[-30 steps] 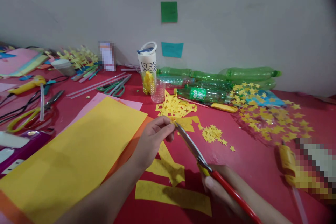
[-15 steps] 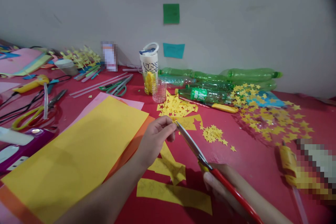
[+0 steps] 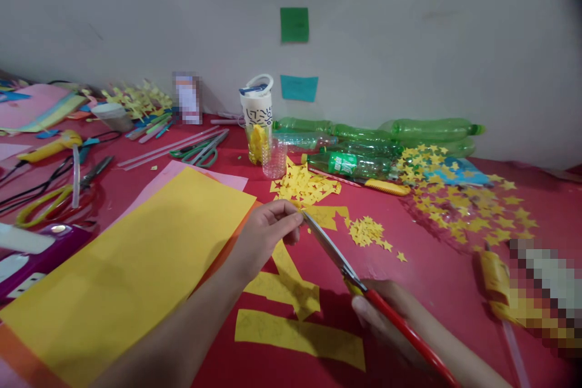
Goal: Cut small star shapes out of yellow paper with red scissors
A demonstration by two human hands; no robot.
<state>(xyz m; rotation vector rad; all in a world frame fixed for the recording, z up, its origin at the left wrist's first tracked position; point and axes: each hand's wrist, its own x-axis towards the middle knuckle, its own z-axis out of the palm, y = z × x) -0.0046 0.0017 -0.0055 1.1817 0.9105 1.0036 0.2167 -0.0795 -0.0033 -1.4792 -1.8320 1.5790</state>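
Between its thumb and fingers my left hand (image 3: 273,227) pinches a small piece of yellow paper, mostly hidden by the fingertips. My right hand (image 3: 382,309) is wrapped round the red handles of a pair of scissors (image 3: 328,246). The blade tips meet the paper at my left fingertips, and the blades look nearly closed. Just behind them lies a yellow strip (image 3: 327,218) with a star-shaped cutout. Small yellow paper stars (image 3: 366,231) are heaped to the right. Yellow strips with faint drawn outlines, one of them a long strip (image 3: 300,336), lie below my hands.
Large yellow sheets (image 3: 150,254) cover the left. Behind are yellow scraps (image 3: 304,185), a clear plastic cup (image 3: 274,160), a white tumbler (image 3: 256,106) and green bottles (image 3: 348,163). Larger stars (image 3: 482,224) spread right, near a yellow glue gun (image 3: 495,279). Other scissors (image 3: 50,203) lie left.
The whole view has shifted slightly left. My left fingers and the scissor tips stay together at the small yellow paper, with only a slight movement.
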